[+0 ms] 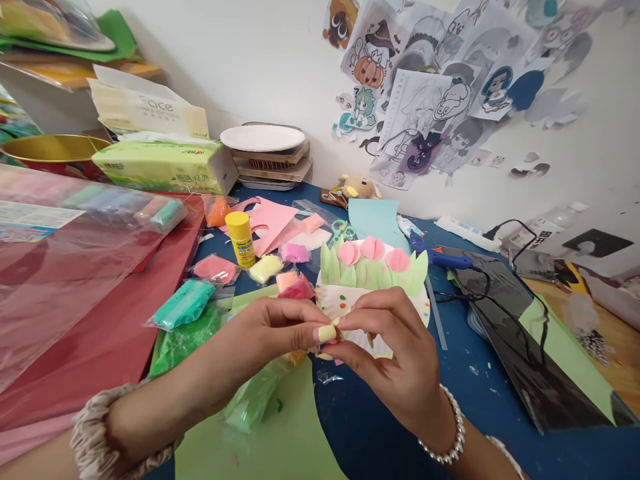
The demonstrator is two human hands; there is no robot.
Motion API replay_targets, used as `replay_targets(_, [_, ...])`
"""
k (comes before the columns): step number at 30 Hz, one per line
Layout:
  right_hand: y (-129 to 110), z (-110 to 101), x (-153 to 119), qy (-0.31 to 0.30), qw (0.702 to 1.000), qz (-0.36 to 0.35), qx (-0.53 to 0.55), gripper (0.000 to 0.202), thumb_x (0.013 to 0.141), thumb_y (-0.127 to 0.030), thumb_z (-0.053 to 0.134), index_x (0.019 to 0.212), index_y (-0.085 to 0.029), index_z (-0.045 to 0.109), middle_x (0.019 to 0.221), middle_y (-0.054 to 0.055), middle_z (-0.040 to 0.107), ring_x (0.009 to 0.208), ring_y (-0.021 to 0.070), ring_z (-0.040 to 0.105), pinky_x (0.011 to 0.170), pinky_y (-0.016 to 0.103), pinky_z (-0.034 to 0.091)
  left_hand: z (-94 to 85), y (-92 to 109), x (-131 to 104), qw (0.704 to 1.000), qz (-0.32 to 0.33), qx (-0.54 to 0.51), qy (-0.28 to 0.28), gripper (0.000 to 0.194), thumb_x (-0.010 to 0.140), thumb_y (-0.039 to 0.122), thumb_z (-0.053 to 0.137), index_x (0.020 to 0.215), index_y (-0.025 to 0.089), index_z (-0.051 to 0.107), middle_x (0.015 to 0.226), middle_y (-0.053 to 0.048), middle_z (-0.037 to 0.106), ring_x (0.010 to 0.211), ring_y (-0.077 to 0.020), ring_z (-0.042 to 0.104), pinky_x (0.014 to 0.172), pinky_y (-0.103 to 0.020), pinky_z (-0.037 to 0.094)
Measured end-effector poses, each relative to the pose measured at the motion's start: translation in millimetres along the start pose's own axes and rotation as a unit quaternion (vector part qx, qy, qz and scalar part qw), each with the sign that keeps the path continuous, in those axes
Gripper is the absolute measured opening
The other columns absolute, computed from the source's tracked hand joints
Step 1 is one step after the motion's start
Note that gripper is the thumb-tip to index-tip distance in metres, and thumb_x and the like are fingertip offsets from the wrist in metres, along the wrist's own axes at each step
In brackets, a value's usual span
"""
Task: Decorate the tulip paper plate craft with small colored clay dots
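Observation:
My left hand (285, 330) and my right hand (393, 340) meet fingertip to fingertip at the centre. Between them they pinch a small pinkish piece (331, 340), mostly hidden by the fingers. Behind my hands lies a white paper plate (420, 313) decorated with green paper leaves (360, 275), round pink paper shapes (373, 248) and small coloured dots. Left of the plate are packets of soft clay: teal (184, 305), pale yellow (266, 268), purple (295, 253) and pink (216, 268). A yellow glue stick (240, 240) stands upright behind them.
Green paper (270, 433) lies under my left forearm. A blue glue gun (445, 259) with a black cable is at the right, beside a dark sheet (530, 360). Red folders (95, 333) cover the left side. A tissue pack (165, 163) and stacked trays (273, 160) stand by the wall.

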State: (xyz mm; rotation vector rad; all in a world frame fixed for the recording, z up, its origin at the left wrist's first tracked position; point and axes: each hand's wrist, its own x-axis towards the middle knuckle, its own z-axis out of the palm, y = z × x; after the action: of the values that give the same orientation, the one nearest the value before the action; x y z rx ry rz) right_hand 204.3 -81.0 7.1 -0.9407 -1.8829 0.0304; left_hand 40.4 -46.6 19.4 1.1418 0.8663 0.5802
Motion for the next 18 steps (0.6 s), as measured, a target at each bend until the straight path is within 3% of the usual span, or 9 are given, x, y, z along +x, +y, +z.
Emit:
replay_targets(11, [-0.4,-1.2,-1.4,-0.006,0.999,-0.02,-0.025,0.01,0.072,-0.011,0.066,0.079,-0.017,0.06,0.072,0.002,0.058,0.069,0.0128,0.055,0.061,0.026,0.048,-1.4,-1.3,1.8,1.0,0.013,0.017,-0.01,0.009,0.07,0.026,0.064,0.065,0.022,0.07,0.07,0.003,0.067,0.069,-0.0121,0.055,0.072,-0.023,0.043])
replay_targets(18, [-1.4,-1.0,-3.2,-0.01,0.999,-0.025,-0.029,0.007,0.073,-0.012,0.064,0.076,-0.015,0.059,0.071,0.003,0.057,0.068,0.0128,0.053,0.063,0.027,0.049,-3.1,-1.1,1.2,0.999,-0.002,0.045,-0.014,0.01,0.068,0.031,0.065,0.067,0.021,0.069,0.068,0.002,0.064,0.069,-0.0135,0.053,0.068,-0.024,0.041])
